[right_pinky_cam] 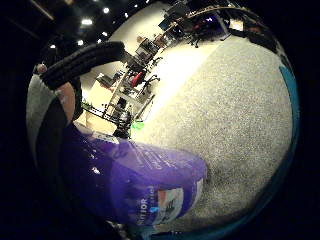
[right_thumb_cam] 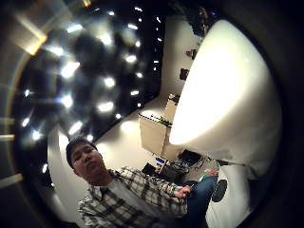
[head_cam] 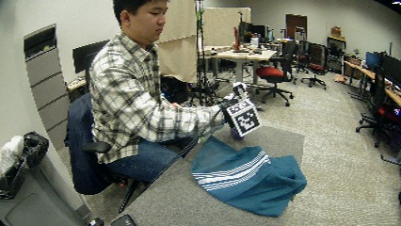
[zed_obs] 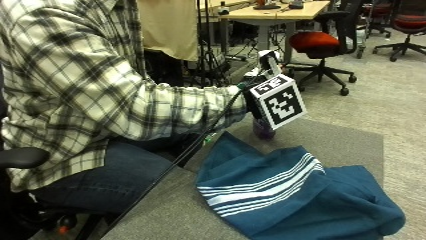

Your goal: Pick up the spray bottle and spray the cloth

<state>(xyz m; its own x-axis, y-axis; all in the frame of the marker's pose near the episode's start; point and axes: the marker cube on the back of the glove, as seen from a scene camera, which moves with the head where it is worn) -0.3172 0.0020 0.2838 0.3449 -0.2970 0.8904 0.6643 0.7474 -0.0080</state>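
In the outside view a purple spray bottle (zed_obs: 263, 130) with a white spray head (zed_obs: 269, 59) stands upright at the far side of the grey table (zed_obs: 346, 142). My gloved right hand (zed_obs: 250, 98) grips it around the neck. Its base is at or just above the tabletop; I cannot tell which. A teal cloth with white stripes (zed_obs: 299, 195) lies bunched on the table just in front of the bottle. The bottle's purple body (right_pinky_cam: 140, 185) fills much of the little finger side palm view, with grey table (right_pinky_cam: 235, 115) beyond. The white head (right_thumb_cam: 223, 95) looms in the thumb side view.
A red-seated office chair (zed_obs: 318, 41) and a wooden desk (zed_obs: 279, 11) stand behind the table. The table's edge runs close to the right of the cloth. A dark flat object (head_cam: 128, 220) lies at the table's near corner.
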